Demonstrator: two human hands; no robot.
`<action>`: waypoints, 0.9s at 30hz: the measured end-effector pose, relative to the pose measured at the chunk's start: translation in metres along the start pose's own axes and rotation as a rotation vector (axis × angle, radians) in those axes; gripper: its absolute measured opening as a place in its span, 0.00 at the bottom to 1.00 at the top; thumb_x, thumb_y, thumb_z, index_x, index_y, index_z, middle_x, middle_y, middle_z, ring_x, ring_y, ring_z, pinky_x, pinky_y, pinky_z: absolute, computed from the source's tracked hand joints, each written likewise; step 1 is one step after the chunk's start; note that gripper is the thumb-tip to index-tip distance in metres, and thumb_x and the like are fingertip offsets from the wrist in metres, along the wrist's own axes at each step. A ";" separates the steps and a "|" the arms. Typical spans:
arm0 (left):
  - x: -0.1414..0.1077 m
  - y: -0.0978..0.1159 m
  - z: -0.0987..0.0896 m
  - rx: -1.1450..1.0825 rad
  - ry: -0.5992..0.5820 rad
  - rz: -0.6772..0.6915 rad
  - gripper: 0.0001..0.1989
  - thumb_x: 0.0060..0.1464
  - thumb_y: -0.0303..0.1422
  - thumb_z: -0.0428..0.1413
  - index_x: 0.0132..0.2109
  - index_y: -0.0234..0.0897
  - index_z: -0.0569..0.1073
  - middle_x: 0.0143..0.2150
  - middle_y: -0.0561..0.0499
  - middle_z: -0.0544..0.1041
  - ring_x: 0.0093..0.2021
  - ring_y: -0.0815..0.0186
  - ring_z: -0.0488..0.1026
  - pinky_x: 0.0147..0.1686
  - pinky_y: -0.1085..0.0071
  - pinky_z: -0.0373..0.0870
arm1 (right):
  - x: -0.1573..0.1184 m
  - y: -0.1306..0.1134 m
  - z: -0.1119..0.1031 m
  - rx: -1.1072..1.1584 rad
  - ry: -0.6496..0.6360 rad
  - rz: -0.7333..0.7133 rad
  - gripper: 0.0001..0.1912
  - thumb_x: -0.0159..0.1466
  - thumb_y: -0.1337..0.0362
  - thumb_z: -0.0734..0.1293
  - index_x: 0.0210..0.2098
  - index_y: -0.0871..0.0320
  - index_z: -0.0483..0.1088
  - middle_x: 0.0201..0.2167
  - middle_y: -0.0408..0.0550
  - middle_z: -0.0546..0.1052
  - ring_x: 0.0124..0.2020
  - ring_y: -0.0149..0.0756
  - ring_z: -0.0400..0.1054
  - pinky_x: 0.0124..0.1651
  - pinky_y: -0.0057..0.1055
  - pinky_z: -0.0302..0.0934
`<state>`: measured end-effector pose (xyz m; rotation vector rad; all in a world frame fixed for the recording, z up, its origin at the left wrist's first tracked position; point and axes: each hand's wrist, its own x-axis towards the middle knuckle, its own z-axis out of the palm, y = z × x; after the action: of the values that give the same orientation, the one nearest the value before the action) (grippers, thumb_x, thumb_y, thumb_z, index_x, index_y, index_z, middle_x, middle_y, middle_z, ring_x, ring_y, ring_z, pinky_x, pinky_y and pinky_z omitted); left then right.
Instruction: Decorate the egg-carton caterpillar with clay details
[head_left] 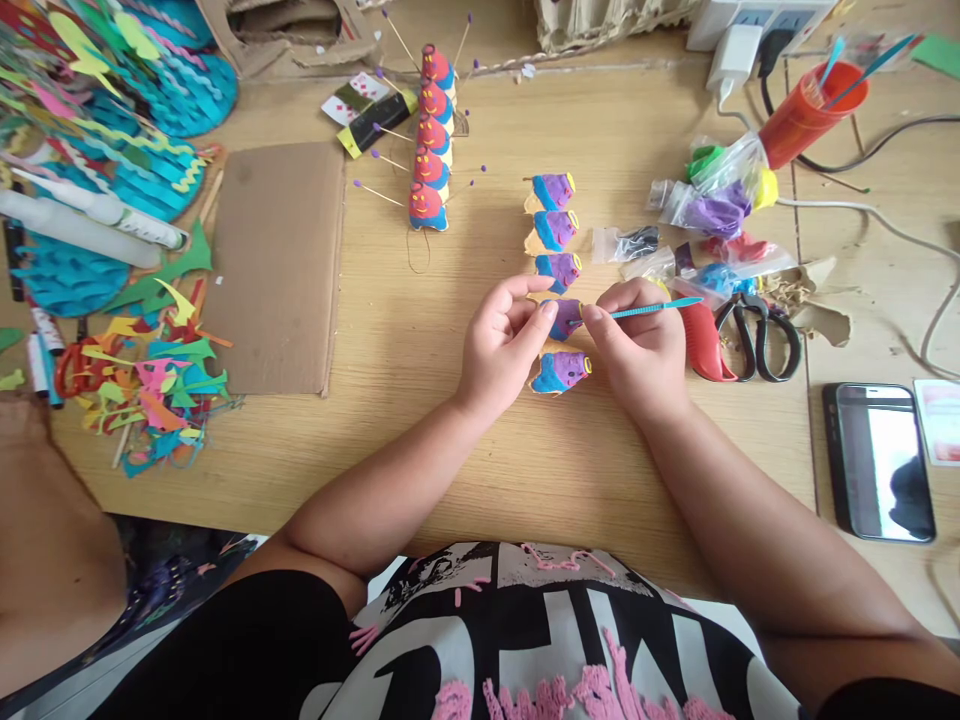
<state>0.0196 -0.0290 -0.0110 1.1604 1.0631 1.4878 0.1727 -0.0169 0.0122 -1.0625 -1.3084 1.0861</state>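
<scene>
"Where do we see the row of five small cups coated in purple and blue clay (pixel 559 268)?"

"Mid-scene on the pale wooden surface (pixel 420 450), running from far to near, directly between our two hands."

"And what is our left hand (pixel 504 340) doing?"

"It grips the row from the left, fingers bent, thumb against the second cup from the near end."

"Our right hand (pixel 641 350)?"

"Closed around a slim light-blue plastic tool (pixel 656 308). We see its tip meeting that same cup."

"What do we find farther off to the left?"

"A figure of red and blue domes with smiling faces (pixel 429 130), purple-tipped sticks poking out on both sides. Left of it and nearer lies a flat brown cardboard sheet (pixel 274 270), then a heap of bright paper scraps (pixel 157 395)."

"And on our right?"

"Clear plastic bags of coloured clay (pixel 720 210), a tilted orange-red plastic cup (pixel 806 125) at the far side, and a black-cased phone (pixel 885 460) lying nearer to us."
</scene>
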 end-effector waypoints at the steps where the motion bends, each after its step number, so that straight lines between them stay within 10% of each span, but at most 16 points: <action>1: 0.000 0.000 0.000 -0.001 0.002 -0.002 0.19 0.62 0.49 0.65 0.52 0.43 0.77 0.29 0.58 0.76 0.28 0.73 0.77 0.33 0.76 0.76 | 0.000 0.000 0.000 0.000 0.000 0.004 0.28 0.60 0.38 0.77 0.29 0.54 0.66 0.23 0.38 0.65 0.24 0.26 0.56 0.26 0.28 0.52; 27: -0.001 0.000 -0.001 0.004 -0.001 -0.017 0.18 0.63 0.48 0.65 0.52 0.43 0.77 0.31 0.56 0.76 0.31 0.71 0.78 0.36 0.75 0.78 | 0.000 0.001 0.001 0.015 -0.001 0.011 0.27 0.60 0.39 0.77 0.30 0.54 0.67 0.23 0.37 0.66 0.24 0.26 0.57 0.26 0.27 0.55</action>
<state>0.0192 -0.0300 -0.0111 1.1528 1.0732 1.4721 0.1720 -0.0168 0.0110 -1.0592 -1.2946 1.1035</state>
